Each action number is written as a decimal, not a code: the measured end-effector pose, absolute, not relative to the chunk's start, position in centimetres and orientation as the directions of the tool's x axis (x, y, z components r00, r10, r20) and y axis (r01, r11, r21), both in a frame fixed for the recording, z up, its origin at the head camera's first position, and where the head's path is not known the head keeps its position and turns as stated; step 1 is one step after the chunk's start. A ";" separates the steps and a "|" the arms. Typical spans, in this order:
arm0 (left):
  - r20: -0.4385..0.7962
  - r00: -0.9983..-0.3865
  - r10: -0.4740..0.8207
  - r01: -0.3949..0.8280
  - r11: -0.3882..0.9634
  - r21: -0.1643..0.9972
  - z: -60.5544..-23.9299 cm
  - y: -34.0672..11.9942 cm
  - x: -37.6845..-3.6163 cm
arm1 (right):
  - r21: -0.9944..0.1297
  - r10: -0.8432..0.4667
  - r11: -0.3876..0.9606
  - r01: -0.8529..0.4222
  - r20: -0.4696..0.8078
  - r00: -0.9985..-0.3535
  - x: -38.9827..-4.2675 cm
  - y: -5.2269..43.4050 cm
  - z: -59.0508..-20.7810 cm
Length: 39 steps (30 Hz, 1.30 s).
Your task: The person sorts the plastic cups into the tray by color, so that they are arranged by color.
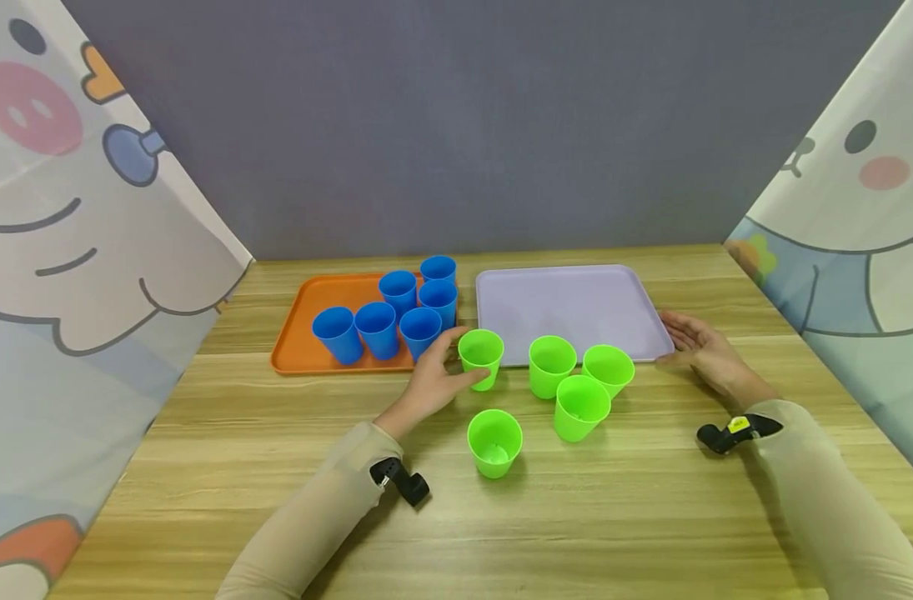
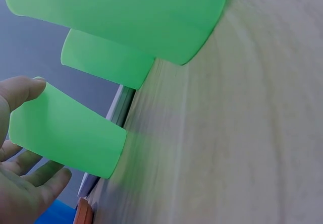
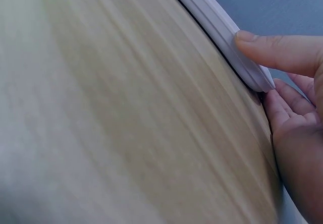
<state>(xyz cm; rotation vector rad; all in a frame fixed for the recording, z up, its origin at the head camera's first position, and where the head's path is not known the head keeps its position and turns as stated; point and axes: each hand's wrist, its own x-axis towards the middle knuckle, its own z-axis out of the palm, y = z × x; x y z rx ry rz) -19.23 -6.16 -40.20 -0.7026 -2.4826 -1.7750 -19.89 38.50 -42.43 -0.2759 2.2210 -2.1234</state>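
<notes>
A green cup stands upright on the table at the near left corner of the lilac tray. My left hand holds it from the left, thumb on the near side and fingers round the far side; in the left wrist view the thumb touches near the rim of this cup. At the tray's near right corner, my right hand grips the edge of the lilac tray. The right wrist view shows the thumb on the tray's rim and curled fingers by its corner.
Several more green cups stand nearby: one nearer the front, and a cluster before the lilac tray. On the left, an orange tray bears several blue cups. A grey panel rises behind the wooden table.
</notes>
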 end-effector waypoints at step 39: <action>0.256 -0.884 0.391 0.363 0.230 0.903 -35.1 -5.2 -22.0 | -0.998 -0.152 0.002 -0.069 0.068 -0.986 -19.8 38.3 -42.3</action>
